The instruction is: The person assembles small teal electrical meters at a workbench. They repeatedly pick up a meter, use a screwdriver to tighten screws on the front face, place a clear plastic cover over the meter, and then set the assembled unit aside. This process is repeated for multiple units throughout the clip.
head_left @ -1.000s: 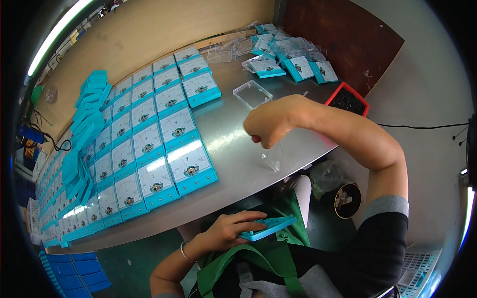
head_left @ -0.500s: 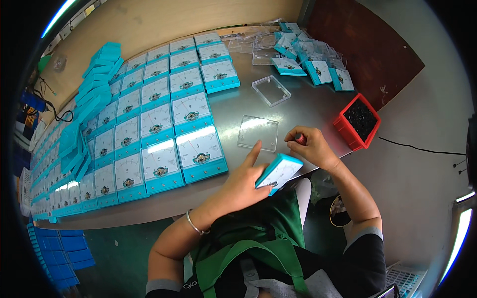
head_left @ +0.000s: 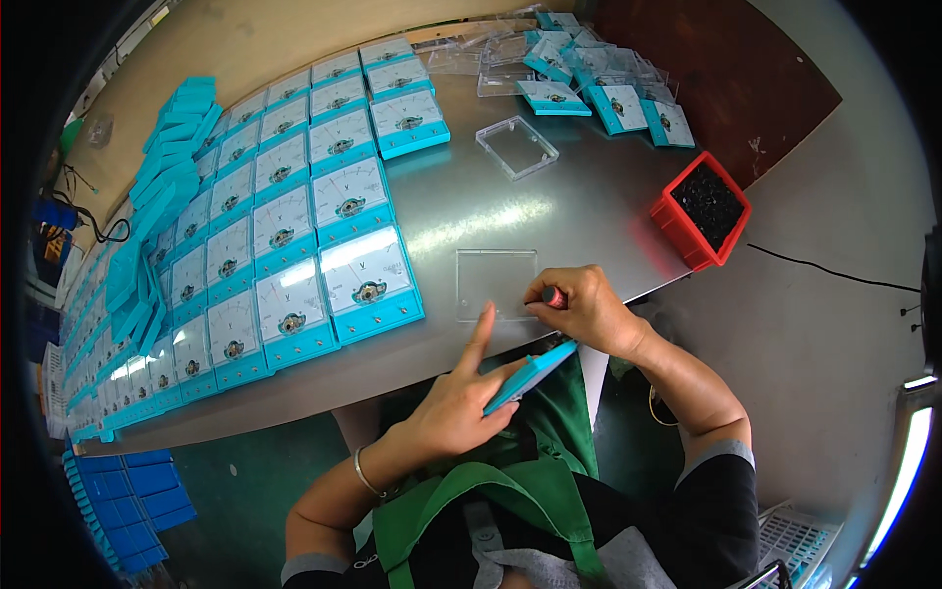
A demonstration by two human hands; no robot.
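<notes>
In the head view, the blue meter (head_left: 531, 378) was at 5 o'clock from the middle, tilted on edge beyond the desk (head_left: 442, 201) rim, above the apron (head_left: 549, 407). The left hand (head_left: 453, 404) pinched it between thumb and bent fingers, index finger stretched toward 1 o'clock, by the lower edge of a clear cover (head_left: 497, 280). A loosened pinch could have dropped the meter into the lap or onto the floor.

At 4 o'clock, the right hand (head_left: 601, 309) had its fingers curled around a short red handle (head_left: 554, 296); whether the fingertips also gripped the cover's corner could not be told. A slip of that tool could have scratched the clear plastic, and a bump could have slid the cover off the nearby edge.

The red box (head_left: 677, 234) of small black pieces stood at 2 o'clock, at the desk's edge, where a swinging right elbow could have tipped it. Rows of finished-looking meters (head_left: 358, 260) lay toward 9 o'clock, tightly packed, so a careless nudge could have shifted several.
</notes>
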